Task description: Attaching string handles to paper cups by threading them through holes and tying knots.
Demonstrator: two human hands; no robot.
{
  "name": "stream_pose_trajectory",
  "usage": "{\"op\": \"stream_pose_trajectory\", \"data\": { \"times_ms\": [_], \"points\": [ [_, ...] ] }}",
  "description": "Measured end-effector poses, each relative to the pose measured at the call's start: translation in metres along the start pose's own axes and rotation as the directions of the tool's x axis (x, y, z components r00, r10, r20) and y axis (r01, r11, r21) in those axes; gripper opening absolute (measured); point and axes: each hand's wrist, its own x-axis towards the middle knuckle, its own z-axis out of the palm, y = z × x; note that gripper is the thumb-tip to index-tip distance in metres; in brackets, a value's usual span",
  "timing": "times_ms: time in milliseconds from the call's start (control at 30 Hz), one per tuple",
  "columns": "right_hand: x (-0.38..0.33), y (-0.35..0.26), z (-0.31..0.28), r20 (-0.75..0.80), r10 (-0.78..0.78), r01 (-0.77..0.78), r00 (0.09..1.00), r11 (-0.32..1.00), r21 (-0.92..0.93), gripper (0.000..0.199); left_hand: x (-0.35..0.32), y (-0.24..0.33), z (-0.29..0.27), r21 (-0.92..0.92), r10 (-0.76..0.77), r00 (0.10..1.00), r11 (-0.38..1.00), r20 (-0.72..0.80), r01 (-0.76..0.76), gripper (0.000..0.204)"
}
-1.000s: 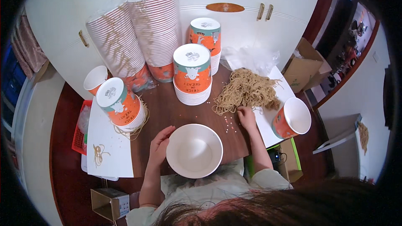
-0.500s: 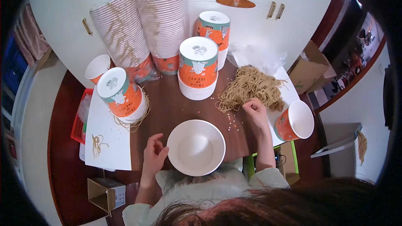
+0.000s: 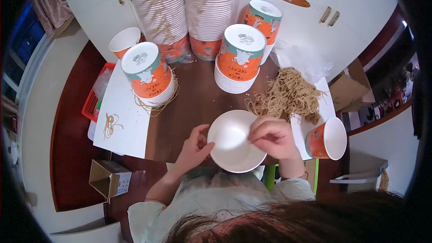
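Observation:
A white-lined paper bucket [image 3: 234, 159] stands in front of me at the table's near edge, its mouth facing up. Beside its left rim is my left hand [image 3: 192, 150], fingers curved and apart, thumb at the rim. My right hand [image 3: 274, 138] hangs over the bucket's right rim, thumb and fingertips pinched together. What the pinch holds, if anything, is too small to make out. A tangled heap of tan cord [image 3: 292, 94] lies just beyond this hand. To its right, an orange paper bucket [image 3: 316, 141] tilts with its white mouth showing.
Upside-down bucket stacks stand at the left [image 3: 150, 78], centre [image 3: 243, 65] and back [image 3: 265, 22]. Tall bagged stacks [image 3: 159, 13] rise behind. A loose cord bundle [image 3: 111, 125] lies on the left white board [image 3: 130, 139]. A cardboard box [image 3: 353, 85] stands at right.
My right hand has moved from the cord heap to the bucket's right rim, its fingers now pinched over the mouth. My left hand stays by the left rim. The whole view has shifted.

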Motion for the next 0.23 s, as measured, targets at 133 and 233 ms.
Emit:
{"op": "stream_pose_trajectory", "data": {
  "times_ms": [133, 233],
  "points": [
    [0.013, 0.02, 0.033, 0.168, 0.082, -0.051, 0.982, 0.982, -0.181, 0.008, 0.0, -0.003, 0.004, -0.146, -0.051, 0.996, 0.987, 0.079, 0.063, 0.041],
    [0.011, 0.034, 0.039, 0.251, 0.394, -0.271, 0.884, 0.87, -0.412, 0.019, -0.001, -0.012, 0.004, -0.198, -0.042, 0.997, 0.979, 0.07, 0.055, 0.04]
  ]
}}
